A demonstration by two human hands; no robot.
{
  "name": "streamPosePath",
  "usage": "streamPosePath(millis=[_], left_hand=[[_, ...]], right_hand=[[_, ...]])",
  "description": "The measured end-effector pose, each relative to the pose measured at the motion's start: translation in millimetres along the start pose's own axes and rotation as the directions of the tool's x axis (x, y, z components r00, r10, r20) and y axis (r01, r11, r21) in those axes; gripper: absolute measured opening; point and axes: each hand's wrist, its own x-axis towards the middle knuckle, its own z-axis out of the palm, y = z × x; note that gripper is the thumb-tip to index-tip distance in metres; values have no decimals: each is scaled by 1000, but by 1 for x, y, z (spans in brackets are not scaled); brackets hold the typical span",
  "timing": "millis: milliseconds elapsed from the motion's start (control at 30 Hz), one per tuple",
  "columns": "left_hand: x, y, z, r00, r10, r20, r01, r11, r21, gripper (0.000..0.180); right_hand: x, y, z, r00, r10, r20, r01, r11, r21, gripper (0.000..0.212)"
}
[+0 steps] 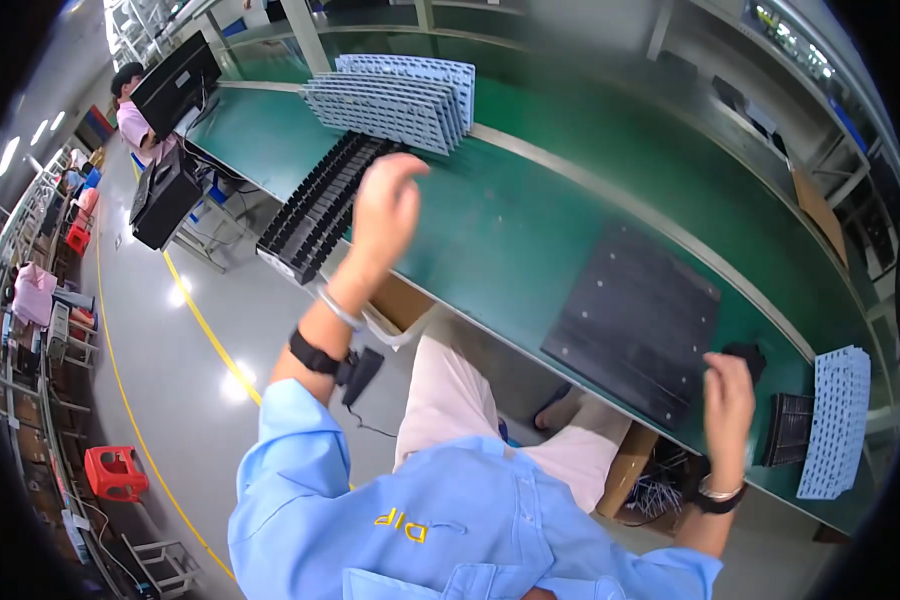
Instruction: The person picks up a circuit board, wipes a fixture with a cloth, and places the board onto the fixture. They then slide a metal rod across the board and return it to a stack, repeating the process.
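My left hand (388,212) is raised beside a long black slotted rack (315,205). Its thumb and fingers are apart, with nothing between them. Behind it, several light-blue perforated panels (395,105) stand upright in a row at the far end of the rack. At the right, my right hand (728,400) hovers by the right edge of a flat dark board (635,320) with small pale dots. Its fingers are loosely bent and apart, and I see nothing in them. A small black object (746,358) lies just beyond that hand.
Another black rack (790,430) with light-blue panels (836,425) stands at the right end of the green bench (480,230). A monitor (175,80) and a seated person (135,120) are at the far left. Cardboard boxes (400,303) sit under the bench; a red stool (116,473) stands on the floor.
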Motion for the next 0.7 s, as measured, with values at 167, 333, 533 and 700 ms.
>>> streamPosePath(millis=[167,333,533,700], left_hand=[[67,-84,-12,996,77,-47,-54,922,383,25],[92,-123,2,991,74,115,-126,817,563,28],[106,-132,-9,939,30,343,-271,680,682,26],[139,-146,-14,810,-20,587,-428,664,613,23]], right_hand=[[-13,-57,57,993,-101,-68,108,989,102,17],[-18,-54,102,979,-27,-203,43,996,75,18],[-22,-50,116,963,-101,-249,63,986,-157,24],[-24,-49,120,958,-96,-271,47,982,-182,25]])
